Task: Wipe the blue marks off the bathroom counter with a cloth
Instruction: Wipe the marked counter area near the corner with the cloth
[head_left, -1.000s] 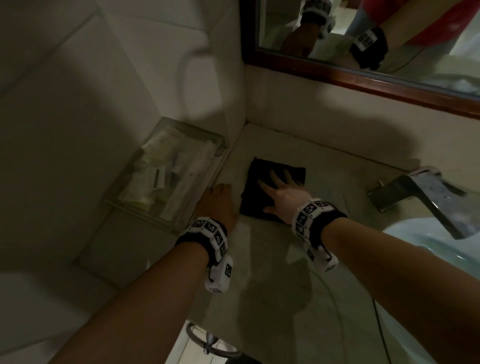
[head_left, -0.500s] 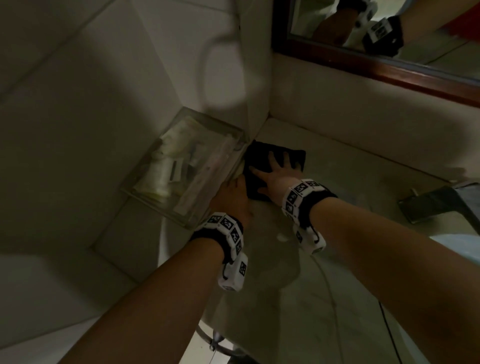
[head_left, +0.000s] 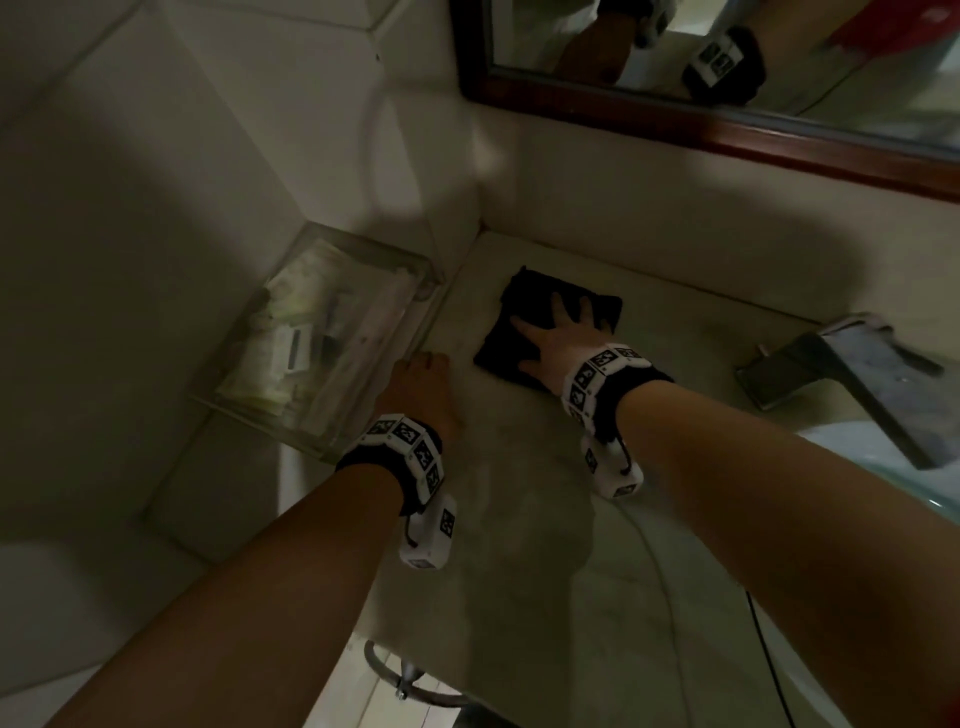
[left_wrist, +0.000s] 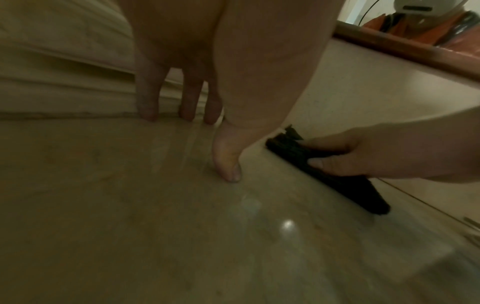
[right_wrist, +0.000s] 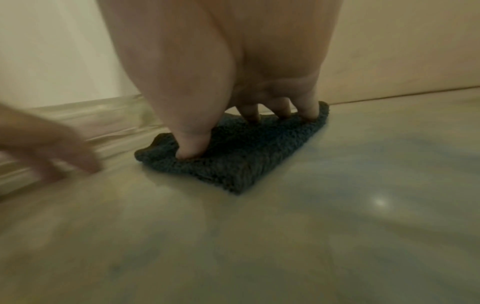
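At the far left a clear box (head_left: 322, 338) with small packets inside stands against the tiled wall, just beside the edge of the counter (head_left: 519, 519). Next to it the left hand (head_left: 423, 392) rests on the counter with straight, relaxed fingers (left_wrist: 148, 107); their tips touch the surface near the box and they hold nothing. A little to the right lies the dark folded cloth (head_left: 550, 322), flat on the counter near the back corner, apart from the left hand. The right hand (head_left: 558, 338) presses down on the cloth with spread, nearly straight fingers (right_wrist: 309, 109); the thumb and fingertips sink a bit into the fluffy cloth and do not curl around it. In the right wrist view a faint bluish smear (right_wrist: 405, 148) shows on the glossy counter to the right of the cloth. Further right stands a metal faucet (head_left: 841, 374) over the basin (head_left: 883, 452). Above, a mirror (head_left: 727, 119) with a wooden frame hangs on the wall.
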